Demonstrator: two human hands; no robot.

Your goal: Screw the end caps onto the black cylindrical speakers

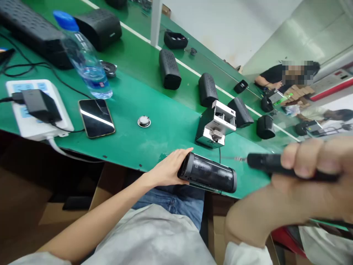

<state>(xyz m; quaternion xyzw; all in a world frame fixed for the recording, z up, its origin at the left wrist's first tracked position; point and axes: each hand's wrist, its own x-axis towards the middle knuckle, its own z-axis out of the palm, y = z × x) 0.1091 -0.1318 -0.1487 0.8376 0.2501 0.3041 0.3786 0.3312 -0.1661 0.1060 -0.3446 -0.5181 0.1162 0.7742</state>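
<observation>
My left hand [172,167] is closed on the left end of a black speaker [212,172] with a mesh front, which lies on its side at the near edge of the green table. My right hand [317,158] is raised at the right, its fingers wrapped round a black screwdriver [266,162]. The screwdriver's thin shaft points left, above and apart from the speaker; it is blurred by motion. Just behind the speaker stands a small silver and black box-shaped machine [216,125]. A small round metal part [144,121] lies on the table to the left.
A phone [96,117], a white power strip [41,110] with a black adapter, and a water bottle [85,62] stand at the left. Several black speaker casings [169,70] line the green belt [187,82] behind. Co-workers [292,75] sit across at the upper right.
</observation>
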